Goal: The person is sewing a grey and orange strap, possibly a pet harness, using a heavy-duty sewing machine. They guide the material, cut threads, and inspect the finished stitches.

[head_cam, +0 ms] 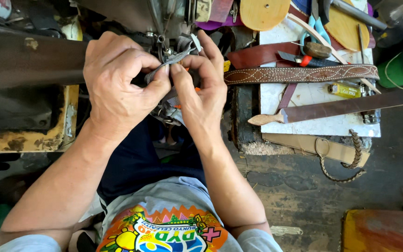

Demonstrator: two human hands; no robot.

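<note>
Grey webbing strap (176,58) pinched by both left hand (117,88) and right hand (201,88) fingertips could slip loose if the pinch eases near the sewing machine (159,23).

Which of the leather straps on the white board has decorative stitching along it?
The brown belt lying across the upper part of the white board: pale wavy stitching runs its whole length. The darker strap below it is plain.

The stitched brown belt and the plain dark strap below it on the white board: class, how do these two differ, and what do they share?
The stitched belt carries pale decorative stitching; the plain strap has none. The stitched belt lies almost level, while the plain strap slants up to the right and runs past the white board. The stitched belt looks textured, the plain strap smooth. Both are long, brown and lie flat, away from both hands.
</note>
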